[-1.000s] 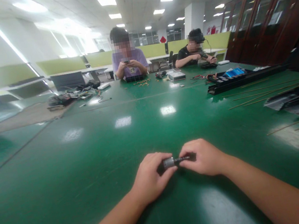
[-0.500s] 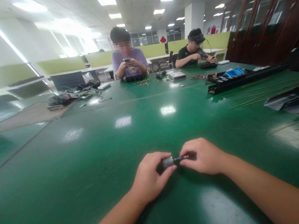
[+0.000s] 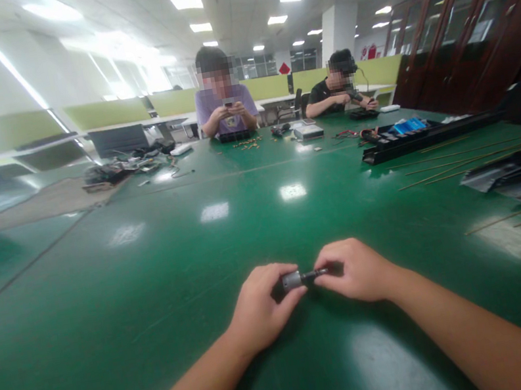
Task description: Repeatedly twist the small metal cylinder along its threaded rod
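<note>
My left hand (image 3: 265, 307) is closed around a small silver cylinder (image 3: 291, 281), motor-like in look, with the thumb below and the fingers above. From its right end a thin dark shaft (image 3: 310, 276) points towards my right hand (image 3: 351, 272). The thumb and index finger of that hand pinch the shaft's far tip. Both hands are low over the green table (image 3: 174, 249), and the part lies roughly level between them. Whether shaft and cylinder are one piece I cannot tell.
Across the table one person (image 3: 225, 104) holds a phone, and another (image 3: 335, 89) handles something small. Black channels (image 3: 411, 142) and thin rods (image 3: 456, 172) lie at right. Cables and parts (image 3: 130, 163) are piled at far left. Small brass-coloured pieces (image 3: 249, 145) lie scattered at the back.
My hands keep the same grip; the right one has risen very slightly. The person opposite has tilted the head down and shifted the phone a little.
</note>
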A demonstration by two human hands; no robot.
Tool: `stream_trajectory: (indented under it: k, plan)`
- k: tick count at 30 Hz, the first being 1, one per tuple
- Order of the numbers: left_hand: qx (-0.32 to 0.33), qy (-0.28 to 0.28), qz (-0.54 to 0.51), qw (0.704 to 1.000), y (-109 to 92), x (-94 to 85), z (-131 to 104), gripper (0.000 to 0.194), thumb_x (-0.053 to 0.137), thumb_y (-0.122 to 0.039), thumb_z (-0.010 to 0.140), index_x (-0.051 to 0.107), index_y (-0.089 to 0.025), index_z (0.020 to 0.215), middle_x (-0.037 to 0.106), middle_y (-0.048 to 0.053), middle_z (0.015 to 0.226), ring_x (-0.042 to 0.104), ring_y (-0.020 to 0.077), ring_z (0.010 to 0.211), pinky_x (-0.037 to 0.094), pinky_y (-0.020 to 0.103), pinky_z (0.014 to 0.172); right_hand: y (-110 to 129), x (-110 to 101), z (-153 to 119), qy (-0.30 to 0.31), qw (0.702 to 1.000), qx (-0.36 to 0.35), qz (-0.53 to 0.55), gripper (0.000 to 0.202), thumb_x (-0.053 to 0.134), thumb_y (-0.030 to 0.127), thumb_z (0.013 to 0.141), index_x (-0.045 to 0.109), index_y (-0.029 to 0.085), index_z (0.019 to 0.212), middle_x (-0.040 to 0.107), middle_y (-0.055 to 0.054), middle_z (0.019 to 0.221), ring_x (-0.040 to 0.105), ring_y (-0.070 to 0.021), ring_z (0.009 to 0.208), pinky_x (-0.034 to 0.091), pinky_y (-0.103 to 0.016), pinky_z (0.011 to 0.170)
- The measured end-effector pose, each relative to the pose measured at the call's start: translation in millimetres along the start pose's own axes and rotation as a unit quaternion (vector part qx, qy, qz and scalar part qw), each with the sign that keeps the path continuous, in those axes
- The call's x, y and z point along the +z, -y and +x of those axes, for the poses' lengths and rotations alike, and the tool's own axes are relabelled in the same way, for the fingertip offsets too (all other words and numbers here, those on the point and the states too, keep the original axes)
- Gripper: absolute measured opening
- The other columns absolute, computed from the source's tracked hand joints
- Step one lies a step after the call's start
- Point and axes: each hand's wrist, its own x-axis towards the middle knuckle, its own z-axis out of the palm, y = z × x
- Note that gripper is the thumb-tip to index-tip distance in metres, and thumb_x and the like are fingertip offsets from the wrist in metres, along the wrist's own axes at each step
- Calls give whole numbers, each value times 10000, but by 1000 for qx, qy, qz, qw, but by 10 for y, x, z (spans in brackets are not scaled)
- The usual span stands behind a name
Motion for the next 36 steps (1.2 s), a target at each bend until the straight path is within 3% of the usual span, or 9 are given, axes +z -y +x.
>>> stream_trajectory:
  k: [36]
  plan:
    - [-6, -15, 3, 1000, 26, 1, 10, 291, 664, -378, 859, 633, -230, 1107, 696, 54, 1025, 644, 215, 930, 521, 364, 855, -27, -66, -7, -3, 1000, -6, -8, 35, 710, 219, 802, 694, 189, 812, 690, -13, 763, 613, -150, 692, 438, -262, 679]
